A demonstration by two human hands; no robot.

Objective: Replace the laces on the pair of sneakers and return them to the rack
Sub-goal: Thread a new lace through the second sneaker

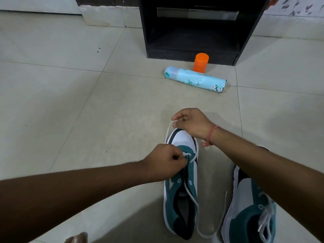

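Observation:
Two teal, white and black sneakers lie on the tiled floor. The left sneaker [180,195] points away from me, with a white lace [192,199] through its front eyelets only. My left hand [163,163] pinches the lace at the front eyelets. Beyond the toe, my right hand [191,123] pinches the other end of the lace and holds it taut. The lace's loose tail runs down over the shoe's opening and loops onto the floor. The right sneaker [250,207] lies fully laced beneath my right forearm.
A black shoe rack [192,42] with open shelves stands ahead against the wall. In front of it a light-blue spray can [194,78] lies on its side, with an orange container [200,62] standing behind it. A toe [77,239] shows at the bottom edge.

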